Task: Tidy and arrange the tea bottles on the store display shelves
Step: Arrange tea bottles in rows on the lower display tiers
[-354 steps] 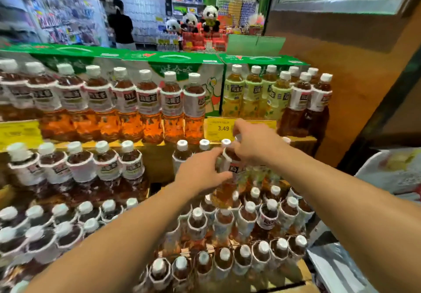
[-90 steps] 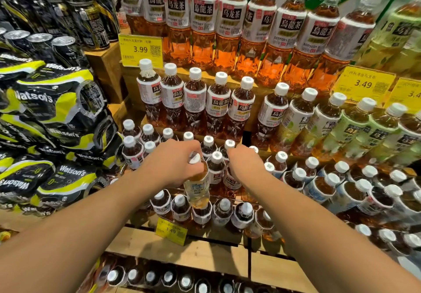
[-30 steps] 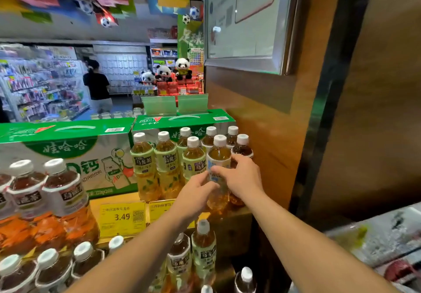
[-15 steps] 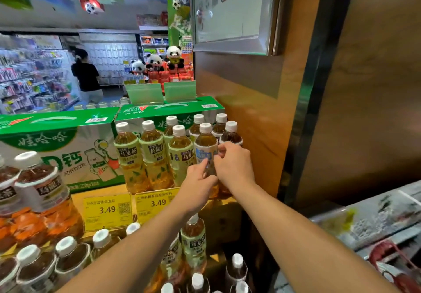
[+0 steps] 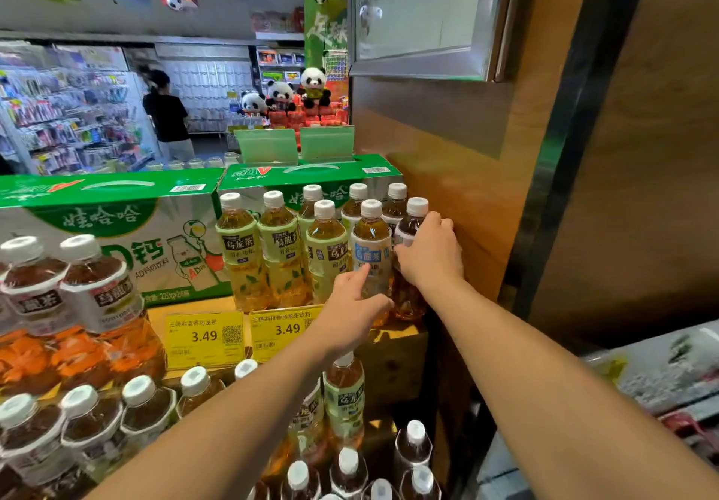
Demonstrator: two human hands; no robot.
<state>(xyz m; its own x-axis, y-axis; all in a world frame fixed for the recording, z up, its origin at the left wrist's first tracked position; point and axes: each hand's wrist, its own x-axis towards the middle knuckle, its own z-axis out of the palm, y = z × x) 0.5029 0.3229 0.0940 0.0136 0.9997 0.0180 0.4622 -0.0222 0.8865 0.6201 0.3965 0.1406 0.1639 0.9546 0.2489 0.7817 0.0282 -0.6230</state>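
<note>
On the top shelf [image 5: 393,338] stand several small tea bottles with white caps. A bottle with a white and blue label [image 5: 371,250] stands at the front, between the green-labelled bottles [image 5: 282,250] and a dark tea bottle [image 5: 412,227] at the right end. My left hand [image 5: 356,305] touches the lower part of the blue-labelled bottle with its fingers spread. My right hand [image 5: 430,252] wraps around the dark bottle beside the wooden wall.
Green drink cartons [image 5: 105,227] stand behind the bottles. Large orange tea bottles [image 5: 97,305] fill the left. Yellow price tags [image 5: 204,338] hang on the shelf edge. Lower shelves hold more bottles [image 5: 344,402]. A wooden wall [image 5: 467,196] bounds the right. A person [image 5: 167,114] stands far back.
My right hand has shifted from the blue-labelled bottle to the dark bottle at the right end. My left hand has slid lower on the blue-labelled bottle and spread its fingers.
</note>
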